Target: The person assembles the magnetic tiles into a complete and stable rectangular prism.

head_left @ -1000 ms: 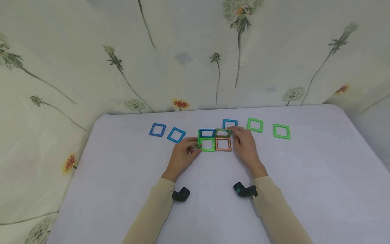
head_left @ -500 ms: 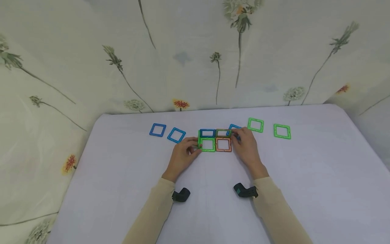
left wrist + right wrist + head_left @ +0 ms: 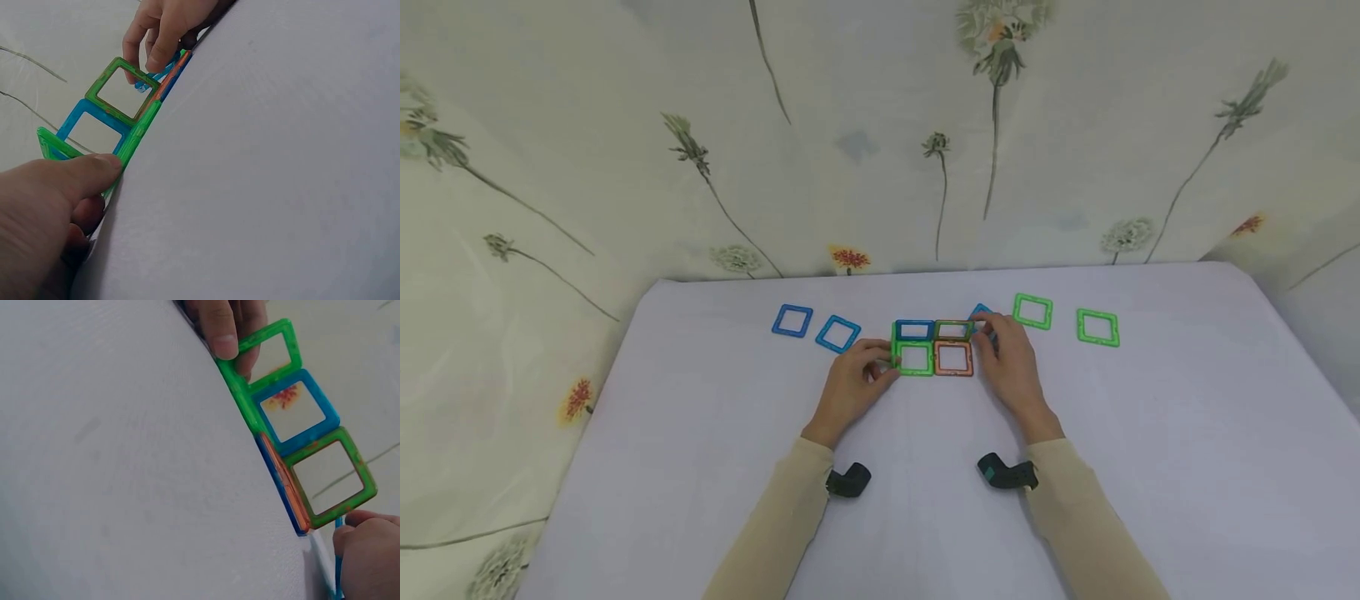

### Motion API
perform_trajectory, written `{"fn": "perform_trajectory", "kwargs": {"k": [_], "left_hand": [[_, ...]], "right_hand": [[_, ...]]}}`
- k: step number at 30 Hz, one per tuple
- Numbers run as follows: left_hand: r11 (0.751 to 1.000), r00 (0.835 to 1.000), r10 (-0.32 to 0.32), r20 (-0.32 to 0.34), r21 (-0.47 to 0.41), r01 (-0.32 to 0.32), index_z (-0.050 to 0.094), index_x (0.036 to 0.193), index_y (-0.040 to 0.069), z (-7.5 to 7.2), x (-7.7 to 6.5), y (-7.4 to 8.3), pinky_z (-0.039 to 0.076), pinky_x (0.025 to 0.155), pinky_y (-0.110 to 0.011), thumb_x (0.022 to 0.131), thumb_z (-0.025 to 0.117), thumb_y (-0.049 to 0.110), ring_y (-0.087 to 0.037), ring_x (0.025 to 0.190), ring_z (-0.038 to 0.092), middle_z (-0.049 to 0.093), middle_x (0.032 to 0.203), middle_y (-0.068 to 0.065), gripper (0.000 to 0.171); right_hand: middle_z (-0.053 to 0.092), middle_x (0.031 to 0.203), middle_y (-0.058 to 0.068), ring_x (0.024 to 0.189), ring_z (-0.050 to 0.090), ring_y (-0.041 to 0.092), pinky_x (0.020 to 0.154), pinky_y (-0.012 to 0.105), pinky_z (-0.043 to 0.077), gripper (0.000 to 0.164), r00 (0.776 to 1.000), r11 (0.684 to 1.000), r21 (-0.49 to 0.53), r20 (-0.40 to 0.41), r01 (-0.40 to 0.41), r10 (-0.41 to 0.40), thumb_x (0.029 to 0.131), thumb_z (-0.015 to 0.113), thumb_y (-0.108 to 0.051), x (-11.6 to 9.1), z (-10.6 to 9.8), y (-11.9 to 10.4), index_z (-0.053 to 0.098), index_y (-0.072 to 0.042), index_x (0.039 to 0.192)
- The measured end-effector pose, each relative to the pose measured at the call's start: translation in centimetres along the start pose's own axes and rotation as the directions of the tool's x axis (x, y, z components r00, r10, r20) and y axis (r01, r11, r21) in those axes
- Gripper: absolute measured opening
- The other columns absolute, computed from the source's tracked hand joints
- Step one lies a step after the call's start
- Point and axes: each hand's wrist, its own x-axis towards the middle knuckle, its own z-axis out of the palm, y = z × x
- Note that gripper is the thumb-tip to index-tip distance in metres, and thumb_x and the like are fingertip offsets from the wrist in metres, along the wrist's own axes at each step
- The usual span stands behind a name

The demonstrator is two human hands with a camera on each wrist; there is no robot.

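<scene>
In the head view, square magnetic tiles stand joined at the centre. A green tile (image 3: 915,373) and an orange tile (image 3: 953,374) lie flat side by side. Behind them rise a blue tile (image 3: 916,322) and a dark green tile (image 3: 955,322). My left hand (image 3: 852,383) pinches the upright green tile (image 3: 294,347) at the left end, thumb in front and fingers behind. At the other end, my right hand (image 3: 1011,367) holds a loose blue tile (image 3: 339,550) between thumb and fingers, close to the dark green one. Fingers partly hide that loose tile.
Two blue tiles, one farther left (image 3: 792,321) and one nearer (image 3: 838,333), lie loose on the white table (image 3: 917,517). To the right lie two green tiles, an inner one (image 3: 1032,323) and an outer one (image 3: 1098,342). A floral cloth (image 3: 850,208) hangs behind.
The right hand has drawn the loose blue tile from behind the structure toward its right end and turned it. The left hand stays on the upright green tile. The head view has shifted slightly.
</scene>
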Motion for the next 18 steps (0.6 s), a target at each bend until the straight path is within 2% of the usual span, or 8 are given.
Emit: {"fn": "perform_trajectory", "kwargs": {"k": [5, 9, 14, 18], "left_hand": [[1.0, 1.0, 0.019, -0.001, 0.01, -0.019, 0.07, 0.098, 0.016, -0.07, -0.1, 0.0, 0.044, 0.062, -0.018, 0.084, 0.072, 0.019, -0.005, 0.072, 0.051, 0.062, 0.1, 0.004, 0.015], [0.999, 0.999, 0.037, 0.012, 0.032, -0.038, 0.069, 0.096, 0.016, -0.15, -0.21, 0.2, 0.041, 0.059, -0.017, 0.084, 0.072, 0.02, -0.007, 0.068, 0.049, 0.06, 0.083, 0.005, 0.013], [0.998, 0.999, 0.045, 0.015, 0.04, -0.045, 0.069, 0.095, 0.016, -0.21, -0.26, 0.32, 0.04, 0.058, -0.016, 0.083, 0.072, 0.021, -0.006, 0.068, 0.049, 0.061, 0.078, 0.006, 0.013], [0.998, 0.999, 0.05, 0.01, 0.033, -0.05, 0.069, 0.095, 0.015, -0.32, -0.26, 0.38, 0.04, 0.058, -0.017, 0.083, 0.072, 0.02, -0.007, 0.068, 0.049, 0.061, 0.078, 0.005, 0.013]], "right_hand": [[0.05, 0.095, 0.009, 0.08, 0.043, 0.016, 0.068, 0.029, 0.036, 0.032, 1.0, 1.0, 0.003, -0.022, -0.002, 0.002, 0.097, 0.049, -0.007, -0.05, -0.08, -0.04, 0.054, -0.013, 0.128], [0.049, 0.095, 0.011, 0.08, 0.039, 0.017, 0.069, 0.028, 0.033, 0.033, 0.997, 0.998, 0.06, -0.071, -0.029, 0.033, 0.098, 0.046, -0.005, 0.02, -0.21, -0.01, 0.054, -0.012, 0.129], [0.049, 0.095, 0.013, 0.081, 0.039, 0.016, 0.07, 0.025, 0.032, 0.031, 0.983, 0.987, 0.149, -0.167, -0.056, 0.081, 0.097, 0.046, -0.004, 0.25, -0.38, 0.17, 0.053, -0.007, 0.127], [0.049, 0.096, 0.015, 0.082, 0.04, 0.015, 0.071, 0.024, 0.032, 0.033, 0.973, 0.978, 0.189, -0.192, -0.091, 0.128, 0.097, 0.045, -0.006, 0.42, -0.44, 0.36, 0.052, -0.007, 0.13]]}}
